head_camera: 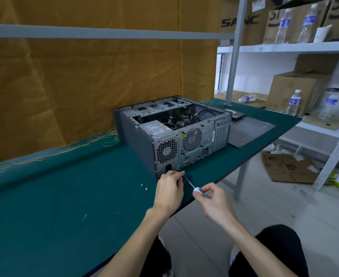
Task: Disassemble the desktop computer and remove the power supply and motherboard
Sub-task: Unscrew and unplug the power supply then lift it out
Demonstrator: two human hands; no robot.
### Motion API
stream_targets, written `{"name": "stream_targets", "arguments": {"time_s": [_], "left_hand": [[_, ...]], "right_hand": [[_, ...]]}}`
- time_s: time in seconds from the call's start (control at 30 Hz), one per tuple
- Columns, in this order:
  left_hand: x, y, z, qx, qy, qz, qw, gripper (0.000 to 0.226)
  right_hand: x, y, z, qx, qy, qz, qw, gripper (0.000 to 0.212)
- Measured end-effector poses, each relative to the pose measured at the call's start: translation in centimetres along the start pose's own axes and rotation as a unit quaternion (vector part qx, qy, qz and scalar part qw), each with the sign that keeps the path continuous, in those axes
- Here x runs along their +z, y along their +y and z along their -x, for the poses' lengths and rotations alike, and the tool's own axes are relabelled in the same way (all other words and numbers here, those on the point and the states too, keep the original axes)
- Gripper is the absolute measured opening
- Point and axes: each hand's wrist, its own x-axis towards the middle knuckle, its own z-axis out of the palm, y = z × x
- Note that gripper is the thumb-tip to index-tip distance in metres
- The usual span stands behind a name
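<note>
A grey desktop computer case (136,134) lies on its side on the green table (64,196), its top open and its rear panel facing me. The silver power supply (154,129) sits in the near left corner, with black cables behind it. My right hand (214,202) grips the white handle of a screwdriver (194,188). Its shaft points up-left to the lower rear edge of the case. My left hand (169,188) pinches the shaft near the tip, by the power socket. The motherboard is hidden.
Two loose screws (144,187) lie on the table left of my left hand. The removed dark side panel (250,130) lies flat right of the case. Shelves at the right hold cardboard boxes (296,90) and water bottles (293,102). The table's edge runs close under my hands.
</note>
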Motion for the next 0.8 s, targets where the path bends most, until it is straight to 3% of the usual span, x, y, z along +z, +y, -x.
{"name": "stream_targets", "arguments": {"time_s": [0.4, 0.63, 0.8], "left_hand": [[0.5, -1.0, -0.3, 0.023, -0.004, -0.036, 0.999, 0.038], [0.6, -0.9, -0.3, 0.027, -0.006, -0.047, 0.998, 0.039], [0.6, -0.9, -0.3, 0.032, -0.015, -0.063, 0.997, 0.04]], "right_hand": [[0.3, -0.2, -0.9, 0.003, -0.004, -0.006, 1.0, 0.026], [-0.7, -1.9, -0.8, 0.15, -0.092, -0.175, 0.969, 0.025], [-1.8, -2.2, -1.1, 0.201, -0.13, -0.237, 0.941, 0.029]]}}
